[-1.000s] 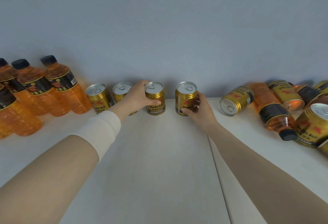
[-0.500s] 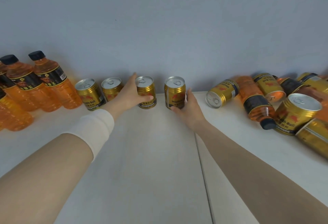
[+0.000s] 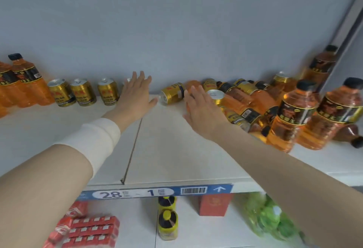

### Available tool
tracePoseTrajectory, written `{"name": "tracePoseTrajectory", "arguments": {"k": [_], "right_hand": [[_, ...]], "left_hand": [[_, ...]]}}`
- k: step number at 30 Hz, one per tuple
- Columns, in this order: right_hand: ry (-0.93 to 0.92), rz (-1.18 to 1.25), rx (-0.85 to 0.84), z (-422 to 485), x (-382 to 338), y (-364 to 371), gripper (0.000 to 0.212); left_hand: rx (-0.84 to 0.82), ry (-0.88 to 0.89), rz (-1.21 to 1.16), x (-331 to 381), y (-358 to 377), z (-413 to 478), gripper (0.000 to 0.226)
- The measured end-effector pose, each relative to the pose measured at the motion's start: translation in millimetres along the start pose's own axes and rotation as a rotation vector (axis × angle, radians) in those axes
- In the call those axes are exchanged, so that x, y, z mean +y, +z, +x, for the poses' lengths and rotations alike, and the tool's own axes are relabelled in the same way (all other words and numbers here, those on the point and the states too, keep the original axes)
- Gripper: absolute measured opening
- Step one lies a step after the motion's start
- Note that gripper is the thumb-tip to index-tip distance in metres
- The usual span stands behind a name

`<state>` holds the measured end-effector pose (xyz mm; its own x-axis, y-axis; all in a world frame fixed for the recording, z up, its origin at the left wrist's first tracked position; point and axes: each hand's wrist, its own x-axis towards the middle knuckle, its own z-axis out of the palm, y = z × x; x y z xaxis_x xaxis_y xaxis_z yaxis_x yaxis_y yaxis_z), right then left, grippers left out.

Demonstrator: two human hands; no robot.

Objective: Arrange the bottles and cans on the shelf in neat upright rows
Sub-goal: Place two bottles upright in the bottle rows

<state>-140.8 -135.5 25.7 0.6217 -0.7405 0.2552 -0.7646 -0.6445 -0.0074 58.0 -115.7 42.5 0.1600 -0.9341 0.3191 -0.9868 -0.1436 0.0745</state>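
Reaching with right hand (image 3: 203,110), open and empty, toward tipped can (image 3: 172,94) lying on shelf (image 3: 176,159); left hand (image 3: 135,95) open too. Probably light, smooth, rolling easily; gripping around the middle.

Gold cans (image 3: 84,94) with black bands and silver tops — orange bottles (image 3: 32,84) capped black, black-labelled; white shelf (image 3: 172,149), blue edge strip (image 3: 196,190).

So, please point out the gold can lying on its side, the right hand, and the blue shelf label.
gold can lying on its side (image 3: 172,93), head view, its gold side wall.
right hand (image 3: 202,110), head view, back of hand.
blue shelf label (image 3: 222,189), head view, beside the arrow.
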Motion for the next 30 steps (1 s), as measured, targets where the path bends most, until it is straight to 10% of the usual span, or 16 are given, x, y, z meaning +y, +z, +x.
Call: {"name": "tracePoseTrajectory", "arguments": {"k": [12,20,30], "right_hand": [[0.262,-0.196,0.176,-110,143,-110,0.055],[0.651,0.34,0.513,-174,204,-93,0.078],[0.723,0.727,0.435,-181,246,9,0.09]], "left_hand": [[-0.051,0.232,-0.149,215,-21,-17,0.071],[-0.232,0.077,-0.893,282,13,-35,0.078],[-0.421,0.077,-1.181,293,36,-21,0.073]]}}
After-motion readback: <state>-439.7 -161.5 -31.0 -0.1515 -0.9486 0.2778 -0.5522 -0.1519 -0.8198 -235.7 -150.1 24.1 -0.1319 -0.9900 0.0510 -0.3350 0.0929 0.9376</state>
